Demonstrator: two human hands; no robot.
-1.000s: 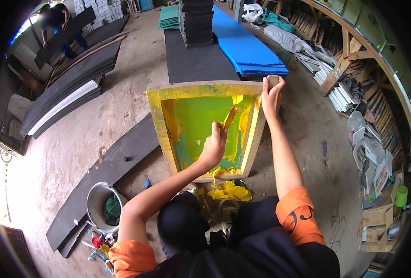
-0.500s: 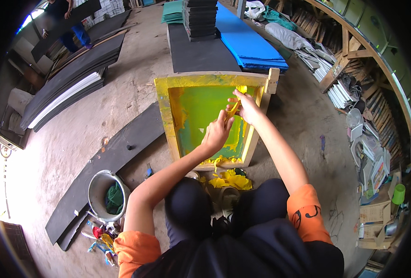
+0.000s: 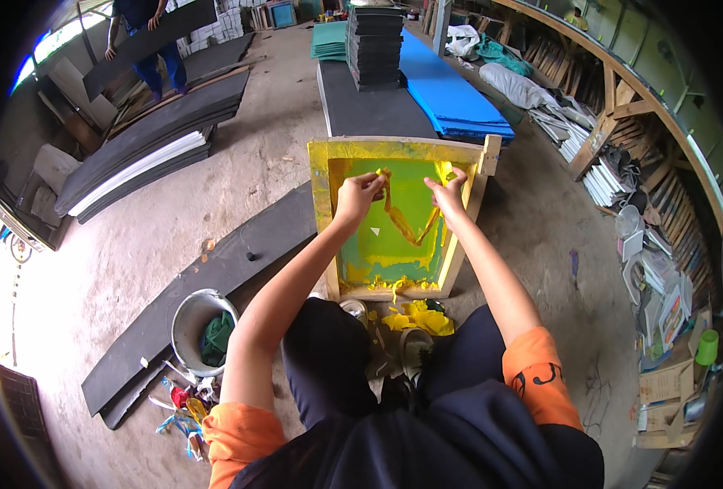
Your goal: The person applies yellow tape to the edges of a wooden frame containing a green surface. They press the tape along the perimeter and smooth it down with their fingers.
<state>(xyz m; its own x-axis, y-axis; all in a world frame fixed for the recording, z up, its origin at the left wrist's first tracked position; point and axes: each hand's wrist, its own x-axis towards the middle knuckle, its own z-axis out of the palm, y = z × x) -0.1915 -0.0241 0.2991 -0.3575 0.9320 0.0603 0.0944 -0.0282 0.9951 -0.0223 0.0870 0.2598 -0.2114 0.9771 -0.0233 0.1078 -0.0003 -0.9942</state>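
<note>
A wooden screen-printing frame smeared with yellow paint stands tilted before my knees, its green-yellow mesh facing me. Across the mesh sags a yellow-stained strip of tape between my hands. Its left end is pinched in the fingers of my left hand. My right hand, by the frame's right side, grips the other part, where a crumpled yellow clump shows at the fingers. Yellow scraps lie on the floor below the frame, and small bits cling to its bottom bar.
To my left, a grey bucket holding green cloth stands beside long black sheets. Behind the frame are blue sheets and a black stack. At far left a person holds a black sheet. Clutter lines the right wall.
My hands were close together at the frame's upper right. My left hand has moved left and up, drawing the strip out across the mesh. The view has shifted slightly.
</note>
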